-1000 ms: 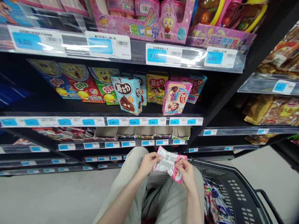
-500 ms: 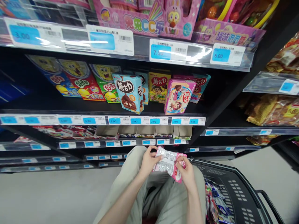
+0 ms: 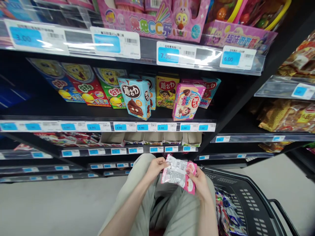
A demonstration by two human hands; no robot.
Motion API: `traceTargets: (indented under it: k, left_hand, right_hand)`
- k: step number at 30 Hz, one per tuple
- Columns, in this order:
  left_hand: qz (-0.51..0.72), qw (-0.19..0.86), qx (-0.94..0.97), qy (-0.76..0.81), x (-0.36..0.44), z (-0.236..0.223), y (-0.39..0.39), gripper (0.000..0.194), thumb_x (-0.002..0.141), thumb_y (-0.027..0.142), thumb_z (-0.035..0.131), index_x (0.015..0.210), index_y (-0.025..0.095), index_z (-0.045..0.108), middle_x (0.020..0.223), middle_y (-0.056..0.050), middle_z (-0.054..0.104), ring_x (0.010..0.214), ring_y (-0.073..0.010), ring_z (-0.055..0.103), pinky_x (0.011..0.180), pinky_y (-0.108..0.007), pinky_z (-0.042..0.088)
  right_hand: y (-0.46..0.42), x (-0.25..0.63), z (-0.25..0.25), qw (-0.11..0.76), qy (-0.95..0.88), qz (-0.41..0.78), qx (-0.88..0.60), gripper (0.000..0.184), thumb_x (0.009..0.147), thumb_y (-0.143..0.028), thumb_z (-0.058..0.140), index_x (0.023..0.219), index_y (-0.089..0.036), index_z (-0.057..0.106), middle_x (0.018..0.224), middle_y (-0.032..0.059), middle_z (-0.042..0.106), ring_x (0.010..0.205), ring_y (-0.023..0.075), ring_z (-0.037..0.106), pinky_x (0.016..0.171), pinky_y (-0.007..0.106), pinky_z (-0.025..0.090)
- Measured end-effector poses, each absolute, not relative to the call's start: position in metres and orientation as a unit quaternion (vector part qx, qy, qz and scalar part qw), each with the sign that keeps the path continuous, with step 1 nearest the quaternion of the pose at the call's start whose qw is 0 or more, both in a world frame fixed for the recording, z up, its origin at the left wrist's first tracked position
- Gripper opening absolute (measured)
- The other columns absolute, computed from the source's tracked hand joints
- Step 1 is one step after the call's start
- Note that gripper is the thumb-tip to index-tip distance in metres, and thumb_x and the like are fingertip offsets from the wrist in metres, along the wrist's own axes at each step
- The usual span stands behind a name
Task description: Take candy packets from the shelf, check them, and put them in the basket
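Pink-and-white packet (image 3: 175, 173) hangs between two bare hands, above the gap between the person's knees (image 3: 141, 177), its printed pale side turned up. Left hand (image 3: 155, 168) pinches one end between thumb and fingers; right hand (image 3: 200, 183) grips the pink opposite end, thumb on top. Holding it well probably calls for a light, even pull: enough to flatten the film, not enough to strain the seam. Thumbs are best kept near the ends, off the print, and a slight tilt may shed the glare. The fine text on the packet is too small to read.

Just beside the right knee stands a dark basket (image 3: 262, 206) with glossy packets (image 3: 231, 213) inside. Ahead, shelf labels (image 3: 145, 127) read 3.90; above them a light-blue box (image 3: 135, 98) and a yellow box (image 3: 167, 91) show 蘑古力, and a purple-edged box (image 3: 189, 101) leans near. Higher up, a pink display carton (image 3: 152, 28) reads 兔兔CC乐 over a 7.50 tag (image 3: 176, 55); farther right, another tag (image 3: 237, 58) gives 6.00, and at far left one (image 3: 34, 37) shows 3.00.
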State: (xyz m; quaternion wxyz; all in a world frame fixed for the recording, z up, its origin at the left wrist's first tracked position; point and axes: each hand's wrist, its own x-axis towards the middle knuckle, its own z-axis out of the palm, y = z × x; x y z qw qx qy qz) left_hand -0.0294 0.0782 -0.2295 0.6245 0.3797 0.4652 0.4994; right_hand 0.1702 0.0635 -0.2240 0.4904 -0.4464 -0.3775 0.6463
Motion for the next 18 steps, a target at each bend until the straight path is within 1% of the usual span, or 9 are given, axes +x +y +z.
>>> traceTargets:
  k: [2,3,5,8,12,15,18]
  left_hand:
    - [0.49,0.676,0.353,0.422,-0.024,-0.228,0.074,0.028,0.058,0.037,0.069,0.064,0.013,0.055,0.057,0.002,0.053,0.053,-0.009,0.046,0.052,-0.019,0.031]
    - [0.476,0.698,0.347,0.407,-0.022,-0.227,0.073,0.03,0.059,0.038,0.068,0.069,0.013,0.056,0.062,0.0,0.055,0.058,-0.0106,0.048,0.055,-0.02,0.033]
    - [0.447,0.713,0.365,0.398,-0.019,-0.227,0.071,0.032,0.06,0.039,0.068,0.074,0.013,0.056,0.067,-0.001,0.056,0.062,-0.0123,0.049,0.058,-0.021,0.034]
    - [0.438,0.654,0.435,0.437,-0.017,-0.23,0.073,0.032,0.063,0.043,0.064,0.064,0.013,0.052,0.058,0.002,0.049,0.057,-0.0105,0.043,0.055,-0.021,0.031]
    - [0.456,0.562,0.469,0.506,-0.018,-0.236,0.077,0.04,0.07,0.051,0.051,0.056,0.015,0.043,0.052,0.004,0.04,0.053,-0.0093,0.035,0.052,-0.022,0.027]
    - [0.463,0.537,0.463,0.532,-0.017,-0.24,0.076,0.044,0.075,0.054,0.041,0.054,0.016,0.04,0.051,0.004,0.038,0.051,-0.0093,0.033,0.051,-0.022,0.026]
    - [0.486,0.512,0.441,0.554,-0.014,-0.244,0.073,0.046,0.075,0.055,0.041,0.053,0.016,0.04,0.05,0.004,0.038,0.05,-0.0092,0.033,0.049,-0.022,0.026]
  right_hand:
    - [0.063,0.171,-0.227,0.475,-0.36,0.67,-0.442,0.032,0.061,-0.03,0.071,0.088,-0.018,0.057,0.074,0.0042,0.066,0.071,0.0228,0.062,0.064,0.034,0.048]
    - [0.063,0.171,-0.228,0.472,-0.361,0.674,-0.44,0.029,0.062,-0.03,0.071,0.085,-0.018,0.058,0.073,0.0044,0.066,0.07,0.0228,0.062,0.063,0.034,0.048]
    - [0.063,0.171,-0.23,0.468,-0.378,0.666,-0.442,0.028,0.064,-0.031,0.069,0.086,-0.018,0.058,0.074,0.0048,0.066,0.068,0.0223,0.062,0.062,0.034,0.048]
    - [0.066,0.17,-0.234,0.468,-0.422,0.617,-0.471,0.03,0.066,-0.033,0.067,0.089,-0.017,0.058,0.077,0.0054,0.067,0.068,0.0216,0.061,0.063,0.034,0.047]
    - [0.072,0.169,-0.241,0.477,-0.443,0.575,-0.496,0.029,0.065,-0.033,0.067,0.088,-0.017,0.059,0.079,0.0048,0.066,0.071,0.0199,0.059,0.068,0.031,0.045]
    - [0.074,0.166,-0.241,0.481,-0.449,0.559,-0.504,0.027,0.067,-0.036,0.064,0.085,-0.016,0.059,0.076,0.0042,0.066,0.07,0.0191,0.058,0.065,0.029,0.045]
    - [0.074,0.164,-0.238,0.489,-0.451,0.537,-0.518,0.026,0.067,-0.037,0.063,0.084,-0.017,0.059,0.074,0.0035,0.065,0.066,0.0183,0.057,0.062,0.028,0.044]
